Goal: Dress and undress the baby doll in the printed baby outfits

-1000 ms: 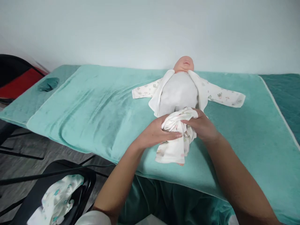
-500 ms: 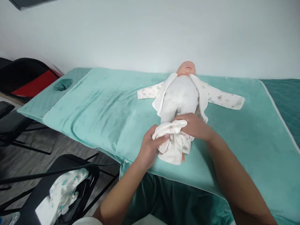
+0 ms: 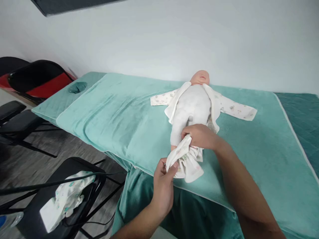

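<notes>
White printed garment (image 3: 186,162) — lower centre of frame, bunched at lower legs of doll (image 3: 192,101) | left hand (image 3: 163,181), right hand (image 3: 201,136) — apart, both clamped on garment | green cover (image 3: 114,116) beneath doll, mid-frame

Patterned white cloth (image 3: 68,197) on a black chair (image 3: 66,170), clear bottle (image 3: 12,220), 2 red-and-black chairs (image 3: 38,77), grey floor (image 3: 79,146)

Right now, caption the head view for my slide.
Left hand and right hand grip a bunched, printed white garment at the legs of a doll lying on a green cover.
</notes>
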Demonstrator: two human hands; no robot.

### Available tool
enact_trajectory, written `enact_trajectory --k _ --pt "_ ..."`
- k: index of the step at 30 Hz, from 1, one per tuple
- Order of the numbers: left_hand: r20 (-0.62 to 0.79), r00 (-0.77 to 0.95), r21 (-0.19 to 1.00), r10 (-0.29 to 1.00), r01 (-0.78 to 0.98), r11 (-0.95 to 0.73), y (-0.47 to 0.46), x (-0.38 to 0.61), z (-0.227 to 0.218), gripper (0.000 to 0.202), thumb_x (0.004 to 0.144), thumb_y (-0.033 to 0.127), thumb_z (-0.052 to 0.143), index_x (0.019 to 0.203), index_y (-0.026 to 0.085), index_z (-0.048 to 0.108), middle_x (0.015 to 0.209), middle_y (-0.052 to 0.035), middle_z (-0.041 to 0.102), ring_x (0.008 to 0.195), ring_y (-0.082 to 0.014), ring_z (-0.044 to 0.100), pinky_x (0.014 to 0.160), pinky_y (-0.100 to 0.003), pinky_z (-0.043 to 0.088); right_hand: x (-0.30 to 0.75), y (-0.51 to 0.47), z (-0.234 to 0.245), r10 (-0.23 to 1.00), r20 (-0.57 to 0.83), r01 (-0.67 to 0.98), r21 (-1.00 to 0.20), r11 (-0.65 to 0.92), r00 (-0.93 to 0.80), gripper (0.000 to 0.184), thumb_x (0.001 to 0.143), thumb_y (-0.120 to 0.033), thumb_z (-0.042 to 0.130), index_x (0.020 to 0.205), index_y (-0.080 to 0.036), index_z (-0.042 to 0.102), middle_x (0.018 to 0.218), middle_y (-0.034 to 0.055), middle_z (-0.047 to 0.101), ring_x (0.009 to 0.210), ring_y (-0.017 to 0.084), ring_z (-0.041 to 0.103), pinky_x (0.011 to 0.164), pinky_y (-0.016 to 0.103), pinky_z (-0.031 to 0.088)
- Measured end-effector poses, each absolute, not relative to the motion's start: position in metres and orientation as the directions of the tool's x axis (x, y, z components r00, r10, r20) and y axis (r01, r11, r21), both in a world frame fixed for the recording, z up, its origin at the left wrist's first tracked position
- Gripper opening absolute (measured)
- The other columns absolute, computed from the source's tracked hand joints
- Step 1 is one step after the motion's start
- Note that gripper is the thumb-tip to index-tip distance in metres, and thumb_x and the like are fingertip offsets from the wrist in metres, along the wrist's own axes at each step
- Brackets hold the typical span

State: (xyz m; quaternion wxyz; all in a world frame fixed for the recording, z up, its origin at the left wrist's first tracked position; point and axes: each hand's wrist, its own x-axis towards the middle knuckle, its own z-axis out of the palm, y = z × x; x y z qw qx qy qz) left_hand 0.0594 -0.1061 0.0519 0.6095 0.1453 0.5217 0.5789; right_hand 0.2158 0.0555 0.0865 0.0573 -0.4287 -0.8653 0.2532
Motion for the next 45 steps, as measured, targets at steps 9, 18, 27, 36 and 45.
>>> enact_trajectory --k 9,18,27,36,45 --pt "-0.467 -0.204 0.772 0.861 -0.568 0.284 -0.090 0.029 0.021 0.036 0.071 0.035 0.086 0.093 0.015 0.068 0.083 -0.0018 0.070 0.072 -0.0112 0.061 0.068 -0.023 0.048 0.205 0.049 0.089 0.805 -0.222 0.813 -0.361 0.456 -0.550 0.033 0.083 -0.051 0.070 0.069 -0.022 0.065 0.075 0.0001 0.070 0.070 0.017 0.058 0.061 0.029 0.028" --pt "-0.439 0.131 0.774 0.889 -0.447 0.448 -0.068 0.028 0.036 0.046 0.080 0.038 0.080 0.119 0.015 0.073 0.109 -0.0116 0.077 0.096 -0.0234 0.070 0.083 -0.031 0.053 0.213 0.051 0.081 0.781 -0.134 0.736 -0.460 0.496 -0.610 0.030 0.090 -0.039 0.062 0.067 -0.019 0.057 0.071 -0.0014 0.062 0.067 0.013 0.050 0.063 0.029 0.025" --pt "-0.206 0.181 0.965 0.962 -0.125 0.230 -0.020 0.006 0.020 0.056 0.076 0.066 0.075 0.093 0.012 0.075 0.083 -0.0052 0.073 0.072 -0.0158 0.060 0.069 -0.026 0.046 0.227 0.058 0.073 0.791 -0.074 0.504 -0.806 0.312 -0.608 0.017 0.086 -0.033 0.062 0.078 -0.018 0.064 0.075 -0.0022 0.063 0.072 0.015 0.054 0.063 0.026 0.034" --pt "0.000 -0.160 1.000 0.987 0.001 0.000 0.018 0.019 0.007 0.062 0.081 0.077 0.059 0.069 0.016 0.059 0.062 0.0003 0.054 0.060 -0.0115 0.044 0.056 -0.025 0.037 0.222 0.055 0.077 0.796 -0.086 0.448 -0.860 0.245 -0.599 0.030 0.089 -0.047 0.069 0.106 -0.022 0.074 0.100 -0.0014 0.075 0.092 0.021 0.066 0.077 0.028 0.046" --pt "0.158 -0.134 0.977 0.978 0.162 -0.135 0.079 0.022 0.012 0.055 0.089 0.064 0.054 0.061 0.019 0.042 0.059 0.0035 0.039 0.060 -0.0096 0.034 0.055 -0.024 0.031 0.225 0.053 0.083 0.781 -0.132 0.574 -0.753 0.322 -0.611 0.026 0.080 -0.042 0.078 0.097 -0.024 0.072 0.096 -0.0020 0.075 0.088 0.022 0.068 0.072 0.029 0.044"
